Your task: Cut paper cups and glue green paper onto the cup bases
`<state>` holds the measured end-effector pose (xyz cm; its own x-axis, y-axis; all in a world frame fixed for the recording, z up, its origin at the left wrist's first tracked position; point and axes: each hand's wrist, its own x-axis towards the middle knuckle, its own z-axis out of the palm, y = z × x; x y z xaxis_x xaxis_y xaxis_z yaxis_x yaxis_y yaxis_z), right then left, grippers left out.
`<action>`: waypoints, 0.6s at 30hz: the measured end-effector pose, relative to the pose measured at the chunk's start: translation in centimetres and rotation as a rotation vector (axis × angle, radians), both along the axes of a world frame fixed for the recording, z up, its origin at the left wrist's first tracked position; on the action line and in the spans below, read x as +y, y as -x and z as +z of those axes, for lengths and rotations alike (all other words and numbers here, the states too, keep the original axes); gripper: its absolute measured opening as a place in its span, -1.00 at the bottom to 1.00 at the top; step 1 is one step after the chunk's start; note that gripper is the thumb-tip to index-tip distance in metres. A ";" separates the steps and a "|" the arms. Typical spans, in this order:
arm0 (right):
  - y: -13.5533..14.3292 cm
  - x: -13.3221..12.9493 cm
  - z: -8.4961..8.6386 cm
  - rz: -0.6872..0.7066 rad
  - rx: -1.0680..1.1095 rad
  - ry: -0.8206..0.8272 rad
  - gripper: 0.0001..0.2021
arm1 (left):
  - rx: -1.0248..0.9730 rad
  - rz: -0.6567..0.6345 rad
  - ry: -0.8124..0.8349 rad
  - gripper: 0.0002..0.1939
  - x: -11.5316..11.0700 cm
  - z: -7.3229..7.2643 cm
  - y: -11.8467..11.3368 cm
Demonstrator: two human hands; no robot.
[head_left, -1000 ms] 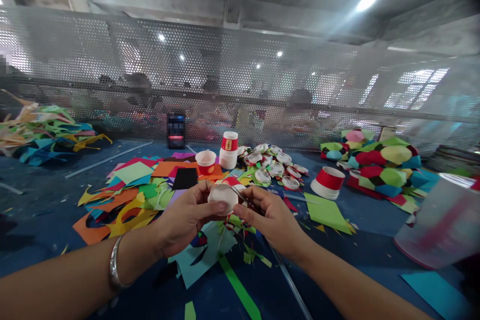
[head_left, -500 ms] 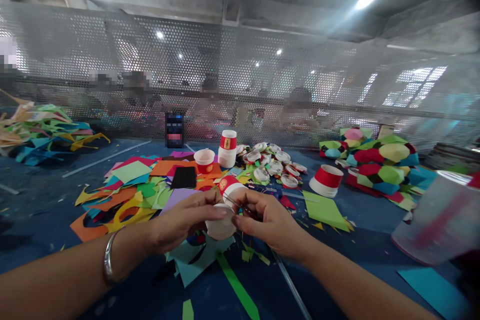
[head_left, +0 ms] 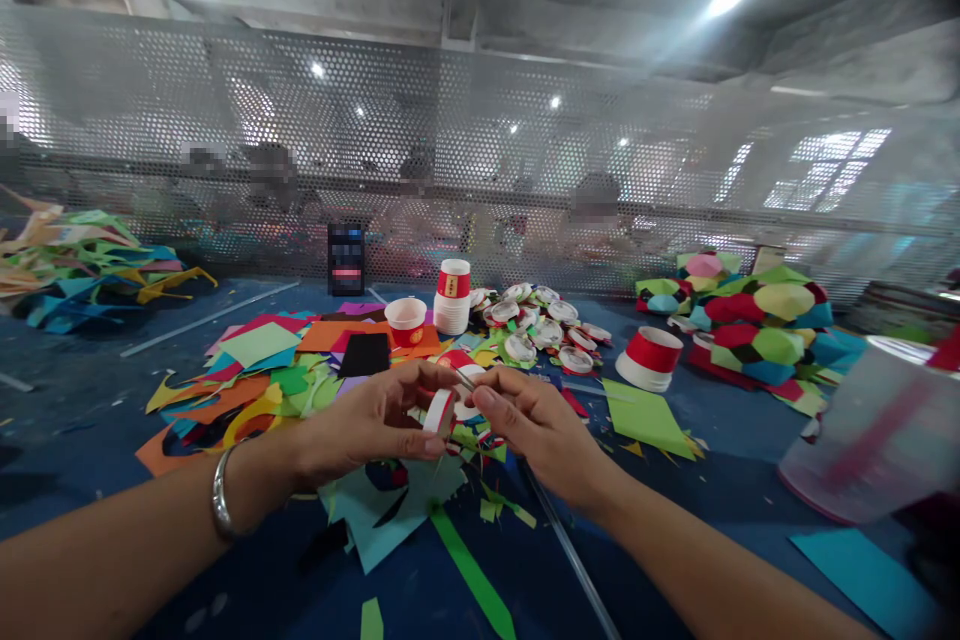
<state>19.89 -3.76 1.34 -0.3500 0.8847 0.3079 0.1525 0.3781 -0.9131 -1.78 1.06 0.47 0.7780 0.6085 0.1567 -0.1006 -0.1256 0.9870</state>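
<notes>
Between the thumb and fingers of my left hand (head_left: 375, 417) is the cut-off base of a paper cup (head_left: 440, 414), white with a red edge, turned on its side. My right hand (head_left: 536, 425) is closed on a thin metal tool (head_left: 468, 382). Its tip shows near the base's upper edge, but the fingers hide the rest, so I cannot tell its kind. Behind my hands lies a red-and-white paper cup (head_left: 456, 360), partly covered. Light-blue paper (head_left: 371, 520) and small green scraps (head_left: 495, 505) lie below my hands.
Cut cup bases (head_left: 547, 332) lie piled beyond my right hand, beside stacked cups (head_left: 452, 298). Coloured paper (head_left: 262, 345) spreads left. Paper-covered balls (head_left: 772, 320) and a translucent bucket (head_left: 847, 430) stand right. A phone (head_left: 346, 260) leans against the perforated screen (head_left: 510, 150).
My left hand has turned the cup base from facing me to sideways. The metal tool in my right hand now shows only its tip past my fingers.
</notes>
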 end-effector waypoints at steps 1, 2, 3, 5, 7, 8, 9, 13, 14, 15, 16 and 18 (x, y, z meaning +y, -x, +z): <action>-0.1 0.1 0.0 -0.016 -0.019 0.004 -0.71 | 0.009 0.053 -0.053 -0.45 0.1 -0.2 -0.1; -0.1 0.1 0.0 -0.022 -0.038 0.013 -0.70 | 0.010 0.108 -0.100 -0.43 0.2 -0.5 -0.1; -0.1 0.1 0.0 -0.021 -0.053 0.021 -0.69 | 0.001 0.160 -0.143 -0.42 0.3 -0.8 -0.2; 0.0 0.0 0.0 -0.008 -0.075 0.032 -0.69 | -0.040 0.251 -0.227 -0.44 0.3 -1.2 -0.2; 0.1 0.0 0.0 0.005 -0.088 0.036 -0.70 | -0.076 0.319 -0.308 -0.48 0.3 -1.4 -0.3; 0.1 0.0 0.0 0.012 -0.096 0.036 -0.70 | -0.084 0.341 -0.350 -0.49 0.3 -1.5 -0.4; 0.2 0.0 0.0 0.014 -0.107 0.034 -0.69 | -0.086 0.358 -0.393 -0.50 0.3 -1.5 -0.4; 0.1 0.1 -0.3 -0.006 -0.173 0.027 -0.65 | -0.061 0.416 -0.537 -0.53 0.4 -1.4 -0.4; 0.1 0.1 -0.3 -0.009 -0.191 0.025 -0.65 | -0.051 0.423 -0.558 -0.52 0.4 -1.4 -0.4; 0.0 0.1 -0.3 -0.008 -0.208 0.026 -0.64 | -0.042 0.426 -0.576 -0.51 0.4 -1.4 -0.3; 0.0 0.0 -0.3 -0.004 -0.223 0.026 -0.64 | -0.033 0.426 -0.591 -0.50 0.5 -1.4 -0.3; 0.0 -0.1 -0.3 0.001 -0.245 0.021 -0.63 | 0.000 0.433 -0.609 -0.48 0.5 -1.4 -0.2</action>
<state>19.85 -3.90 1.08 -0.4124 0.8899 0.1949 0.3702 0.3592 -0.8567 -1.57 1.58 -0.92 0.4882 0.6660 0.5640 0.0825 -0.6786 0.7298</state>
